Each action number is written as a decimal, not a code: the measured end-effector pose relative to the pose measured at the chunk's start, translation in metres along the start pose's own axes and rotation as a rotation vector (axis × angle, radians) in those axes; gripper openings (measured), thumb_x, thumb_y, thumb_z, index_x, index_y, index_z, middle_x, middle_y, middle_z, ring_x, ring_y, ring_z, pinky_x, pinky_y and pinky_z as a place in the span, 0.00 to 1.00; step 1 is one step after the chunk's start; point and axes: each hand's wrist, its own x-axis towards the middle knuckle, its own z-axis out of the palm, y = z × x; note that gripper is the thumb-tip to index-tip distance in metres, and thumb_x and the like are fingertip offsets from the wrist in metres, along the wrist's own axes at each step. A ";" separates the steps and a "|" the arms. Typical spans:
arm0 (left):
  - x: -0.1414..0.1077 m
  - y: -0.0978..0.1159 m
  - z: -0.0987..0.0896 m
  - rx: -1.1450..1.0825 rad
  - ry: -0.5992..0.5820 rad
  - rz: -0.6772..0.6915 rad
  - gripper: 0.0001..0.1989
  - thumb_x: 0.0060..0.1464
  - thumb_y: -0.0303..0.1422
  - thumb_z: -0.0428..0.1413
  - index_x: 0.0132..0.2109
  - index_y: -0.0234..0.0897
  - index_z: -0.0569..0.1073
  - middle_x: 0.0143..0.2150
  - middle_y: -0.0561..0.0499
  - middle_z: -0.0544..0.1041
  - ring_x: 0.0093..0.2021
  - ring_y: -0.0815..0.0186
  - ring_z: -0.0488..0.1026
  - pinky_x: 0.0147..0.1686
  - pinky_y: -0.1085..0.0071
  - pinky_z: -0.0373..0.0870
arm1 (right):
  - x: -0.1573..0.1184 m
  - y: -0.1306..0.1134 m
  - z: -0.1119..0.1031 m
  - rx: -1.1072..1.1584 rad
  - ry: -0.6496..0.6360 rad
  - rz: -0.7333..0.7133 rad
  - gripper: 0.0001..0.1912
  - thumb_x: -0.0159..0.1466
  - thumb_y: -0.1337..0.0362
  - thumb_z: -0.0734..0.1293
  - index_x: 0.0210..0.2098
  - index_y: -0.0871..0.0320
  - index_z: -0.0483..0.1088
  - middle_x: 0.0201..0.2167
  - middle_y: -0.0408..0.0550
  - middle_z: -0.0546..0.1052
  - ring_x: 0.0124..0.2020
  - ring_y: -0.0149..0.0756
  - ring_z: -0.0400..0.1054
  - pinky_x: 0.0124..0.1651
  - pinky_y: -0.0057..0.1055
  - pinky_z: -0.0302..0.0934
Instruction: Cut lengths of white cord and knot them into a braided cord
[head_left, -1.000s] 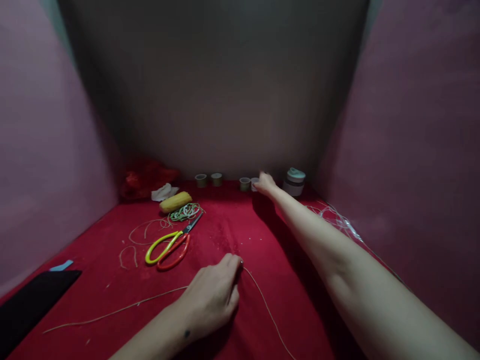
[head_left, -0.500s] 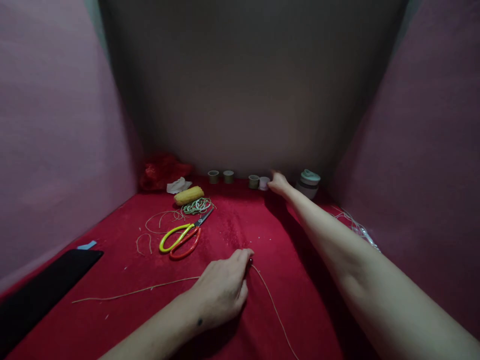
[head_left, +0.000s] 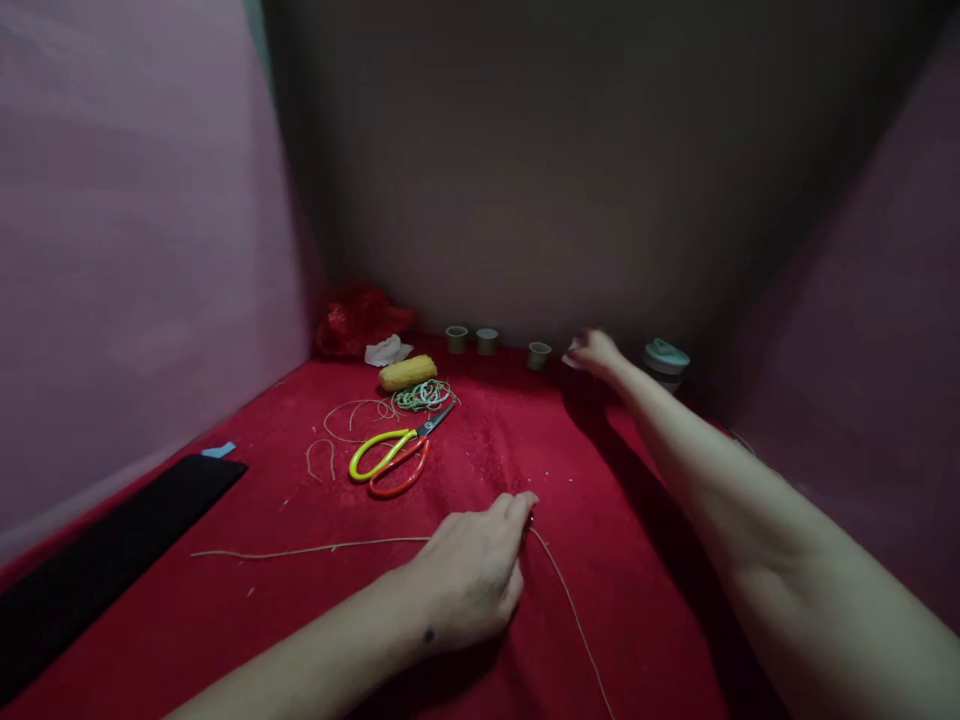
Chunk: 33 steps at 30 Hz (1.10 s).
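In the head view, the left hand (head_left: 477, 570) pinches a thin cord (head_left: 574, 605) near a dark bead (head_left: 530, 520), its fingertips partly hidden, above the red cloth (head_left: 315, 620). The right hand (head_left: 595, 351) grips what appears to be a pale spool (head_left: 574, 354), mostly covered and dim; the jar (head_left: 666, 358) is half hidden behind that forearm.

2 bare arms (head_left: 757, 530) — slim, 1 dark spot (head_left: 429, 635), left wrist (head_left: 420, 610)

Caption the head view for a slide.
Left hand pressing a thin cord to the red surface, right hand grasping a pale spool.
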 end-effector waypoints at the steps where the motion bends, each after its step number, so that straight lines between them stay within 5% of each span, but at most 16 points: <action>1: 0.000 0.000 0.001 -0.002 0.000 -0.001 0.29 0.50 0.27 0.44 0.60 0.33 0.51 0.53 0.38 0.67 0.44 0.53 0.71 0.42 0.57 0.68 | -0.007 0.001 -0.013 0.051 -0.013 -0.014 0.16 0.61 0.66 0.59 0.47 0.68 0.65 0.42 0.60 0.72 0.41 0.39 0.67 0.40 0.32 0.61; 4: 0.000 -0.001 0.002 -0.044 0.008 -0.007 0.29 0.50 0.27 0.44 0.61 0.34 0.52 0.56 0.38 0.65 0.49 0.53 0.69 0.47 0.57 0.66 | -0.037 0.004 -0.049 0.358 -0.085 -0.068 0.19 0.62 0.63 0.58 0.51 0.63 0.62 0.44 0.56 0.72 0.40 0.35 0.68 0.39 0.30 0.63; 7: 0.000 -0.005 -0.006 -0.153 0.031 0.004 0.27 0.48 0.26 0.45 0.58 0.34 0.56 0.56 0.40 0.65 0.53 0.57 0.66 0.50 0.62 0.63 | -0.079 0.002 -0.075 0.968 -0.252 -0.108 0.18 0.58 0.63 0.63 0.48 0.61 0.65 0.42 0.54 0.72 0.39 0.36 0.69 0.41 0.34 0.64; 10: 0.001 -0.010 -0.020 -0.231 0.058 0.017 0.24 0.46 0.24 0.46 0.53 0.35 0.63 0.47 0.44 0.72 0.46 0.61 0.70 0.45 0.65 0.66 | -0.127 -0.002 -0.091 1.262 -0.344 -0.119 0.17 0.55 0.64 0.65 0.45 0.59 0.68 0.36 0.49 0.72 0.36 0.34 0.68 0.41 0.34 0.64; 13: 0.001 -0.006 -0.035 -0.368 0.225 -0.102 0.14 0.48 0.28 0.48 0.43 0.36 0.69 0.34 0.50 0.74 0.32 0.65 0.71 0.32 0.70 0.68 | -0.174 -0.005 -0.096 1.328 -0.330 -0.111 0.18 0.54 0.63 0.66 0.44 0.58 0.69 0.35 0.47 0.72 0.35 0.32 0.66 0.39 0.30 0.64; 15: 0.000 0.006 -0.039 -0.654 0.259 -0.185 0.11 0.50 0.34 0.51 0.41 0.36 0.70 0.24 0.53 0.70 0.22 0.70 0.66 0.21 0.75 0.62 | -0.200 -0.005 -0.094 1.362 -0.320 -0.113 0.21 0.52 0.61 0.67 0.45 0.57 0.69 0.37 0.48 0.71 0.36 0.33 0.66 0.40 0.30 0.63; 18: -0.004 0.037 -0.035 -1.170 0.087 -0.175 0.17 0.49 0.37 0.55 0.46 0.37 0.68 0.27 0.52 0.71 0.19 0.73 0.65 0.13 0.79 0.57 | -0.230 -0.006 -0.084 1.451 -0.328 -0.132 0.24 0.50 0.59 0.68 0.46 0.56 0.68 0.41 0.49 0.71 0.40 0.36 0.66 0.44 0.33 0.62; 21: -0.006 0.063 -0.022 -1.417 -0.097 -0.118 0.19 0.48 0.35 0.58 0.48 0.37 0.66 0.40 0.46 0.73 0.25 0.69 0.72 0.15 0.77 0.64 | -0.248 -0.007 -0.070 1.523 -0.356 -0.169 0.24 0.49 0.61 0.69 0.46 0.56 0.68 0.42 0.50 0.71 0.42 0.36 0.66 0.46 0.33 0.61; 24: -0.007 0.069 -0.011 -1.391 -0.157 -0.136 0.12 0.50 0.36 0.56 0.41 0.35 0.69 0.29 0.51 0.73 0.21 0.72 0.70 0.15 0.78 0.65 | -0.257 -0.007 -0.061 1.532 -0.428 -0.210 0.24 0.49 0.64 0.70 0.46 0.57 0.69 0.42 0.51 0.71 0.40 0.35 0.66 0.44 0.32 0.61; 27: -0.005 0.061 -0.008 -1.298 -0.089 -0.179 0.11 0.51 0.39 0.55 0.31 0.34 0.69 0.18 0.56 0.67 0.15 0.76 0.63 0.12 0.80 0.61 | -0.260 -0.004 -0.056 1.540 -0.511 -0.254 0.26 0.47 0.66 0.72 0.47 0.59 0.68 0.44 0.52 0.71 0.41 0.37 0.67 0.45 0.35 0.61; 33: -0.006 0.053 -0.013 -1.253 -0.018 -0.164 0.11 0.51 0.39 0.55 0.30 0.34 0.70 0.16 0.57 0.66 0.14 0.76 0.60 0.11 0.81 0.59 | -0.258 0.003 -0.052 1.558 -0.581 -0.268 0.26 0.46 0.70 0.72 0.45 0.60 0.68 0.46 0.53 0.70 0.43 0.39 0.66 0.46 0.37 0.60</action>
